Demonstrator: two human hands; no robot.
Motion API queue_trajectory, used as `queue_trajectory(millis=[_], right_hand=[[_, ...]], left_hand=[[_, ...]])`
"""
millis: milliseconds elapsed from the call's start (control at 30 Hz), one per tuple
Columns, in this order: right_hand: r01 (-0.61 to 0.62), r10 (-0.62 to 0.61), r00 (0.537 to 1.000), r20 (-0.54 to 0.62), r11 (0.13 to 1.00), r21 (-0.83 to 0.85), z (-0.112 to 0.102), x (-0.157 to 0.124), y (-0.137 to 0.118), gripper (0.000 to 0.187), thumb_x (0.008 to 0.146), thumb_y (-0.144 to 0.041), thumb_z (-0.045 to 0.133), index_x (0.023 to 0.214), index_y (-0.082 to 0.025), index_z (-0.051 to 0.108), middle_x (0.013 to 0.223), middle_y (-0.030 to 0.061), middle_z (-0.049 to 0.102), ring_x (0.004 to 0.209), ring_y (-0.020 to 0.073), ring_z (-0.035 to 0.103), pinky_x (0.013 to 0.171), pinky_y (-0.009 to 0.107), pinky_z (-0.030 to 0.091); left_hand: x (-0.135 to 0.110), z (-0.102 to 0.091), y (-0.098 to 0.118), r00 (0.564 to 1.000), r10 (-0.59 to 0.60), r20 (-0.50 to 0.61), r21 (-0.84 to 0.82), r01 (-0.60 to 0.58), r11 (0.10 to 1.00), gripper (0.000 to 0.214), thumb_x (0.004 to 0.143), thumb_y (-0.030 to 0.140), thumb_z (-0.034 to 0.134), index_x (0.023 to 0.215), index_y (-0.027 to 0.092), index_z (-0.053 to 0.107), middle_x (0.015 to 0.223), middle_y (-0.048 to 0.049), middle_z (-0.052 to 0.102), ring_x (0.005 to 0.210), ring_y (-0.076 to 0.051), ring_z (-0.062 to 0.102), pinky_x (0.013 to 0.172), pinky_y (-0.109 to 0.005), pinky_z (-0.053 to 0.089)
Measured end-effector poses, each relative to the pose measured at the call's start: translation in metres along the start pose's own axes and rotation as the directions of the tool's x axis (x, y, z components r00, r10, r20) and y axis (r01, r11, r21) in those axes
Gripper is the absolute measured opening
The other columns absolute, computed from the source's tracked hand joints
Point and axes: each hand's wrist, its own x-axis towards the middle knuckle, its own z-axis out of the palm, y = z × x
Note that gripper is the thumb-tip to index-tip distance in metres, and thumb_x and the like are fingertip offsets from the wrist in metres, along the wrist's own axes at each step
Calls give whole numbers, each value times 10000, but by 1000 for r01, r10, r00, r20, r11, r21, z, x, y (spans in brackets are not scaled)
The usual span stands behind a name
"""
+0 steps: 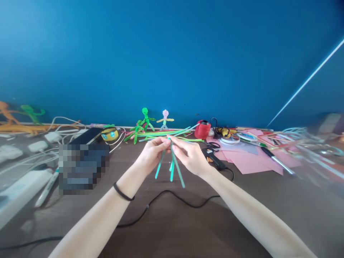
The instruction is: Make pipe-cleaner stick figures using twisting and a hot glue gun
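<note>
Both hands meet above the middle of the table and pinch a bunch of teal-green pipe cleaners (172, 171) at the top. Several of their loose ends hang down and spread apart below the fingers. On the left side, my left hand (153, 153) has thumb and fingertips closed on the bunch. My right hand (191, 156) grips it from the other side with thumb and forefinger. A small teal tip shows above the fingertips. How the strands are joined inside the pinch is hidden.
Behind the hands lie loose green pipe cleaners (176, 134), with a green figure (145, 116) and a pink-headed figure (165, 118) by the wall. A glue gun (213, 157), pink paper (248, 161) and a marker (276, 160) lie right. A black cord (172, 191) crosses the table nearer me.
</note>
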Motion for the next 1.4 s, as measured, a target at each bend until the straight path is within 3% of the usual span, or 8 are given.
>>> queue_trajectory(millis=[200, 400, 600, 767, 967, 1133, 1267, 1400], right_hand=[[-23, 23, 1000, 7, 998, 65, 4, 1, 5, 414, 831, -214, 479, 1245, -212, 506, 868, 36, 692, 797, 181, 648, 794, 313, 495], [-43, 34, 998, 51, 981, 188, 4, 2, 7, 431, 850, -174, 415, 1266, -267, 478, 1069, 19, 649, 620, 124, 642, 690, 286, 543], [-23, 1, 997, 81, 962, 271, 1, 4, 6, 431, 851, -215, 430, 1275, -287, 467, 1114, -2, 629, 779, 164, 651, 757, 312, 537], [-52, 40, 998, 51, 964, 260, 0, 5, 7, 396, 833, -283, 479, 1228, -273, 516, 1096, 12, 631, 836, 187, 638, 731, 311, 520], [-160, 188, 976, -108, 960, 230, -6, 6, 8, 250, 850, -390, 442, 821, -185, 583, 603, -3, 574, 501, 126, 547, 503, 240, 420], [-88, 91, 995, -29, 993, 80, -12, 7, 8, 247, 873, -351, 403, 704, -187, 478, 549, -33, 462, 508, 101, 465, 522, 216, 343], [31, -27, 999, 44, 995, -91, -13, 7, 10, 206, 872, -295, 408, 715, -184, 482, 587, -26, 467, 529, 98, 431, 536, 214, 300], [96, -86, 992, 96, 991, -97, -16, 7, 12, 216, 879, -288, 405, 705, -182, 479, 628, -15, 494, 553, 97, 435, 543, 205, 297]], left_hand=[[0, -1, -3, 999, 39, 11, 52, -40, 998, 173, 568, 242, 732, 587, 126, 605, 579, -1, 572, 571, -90, 517, 600, -245, 411], [0, -5, 0, 997, 13, 76, 91, -20, 996, 187, 598, 267, 718, 648, 131, 601, 627, -11, 582, 579, -136, 562, 556, -291, 464], [-3, -5, 0, 984, -42, 175, 14, 40, 999, 197, 657, 292, 679, 674, 156, 538, 528, 38, 496, 494, -129, 536, 534, -323, 477], [-2, -1, 0, 992, 103, 69, 91, -109, 990, 233, 662, 300, 667, 639, 153, 489, 630, 21, 551, 589, -96, 527, 590, -242, 437], [-4, -1, 3, 975, 217, 44, 568, -203, 797, 153, 749, 298, 547, 706, 180, 460, 590, 33, 568, 555, -106, 533, 576, -238, 393], [-8, 1, 3, 965, 213, 156, 748, -256, 612, 127, 770, 282, 492, 695, 181, 474, 563, 52, 520, 495, -90, 477, 544, -233, 366], [-10, 5, 5, 973, 158, 167, 773, -229, 592, 135, 764, 279, 488, 676, 179, 474, 566, 55, 522, 468, -77, 431, 504, -220, 342], [-10, 6, 7, 981, 111, 158, 763, -193, 617, 193, 766, 320, 492, 640, 176, 465, 564, 42, 538, 470, -75, 424, 496, -216, 343]])
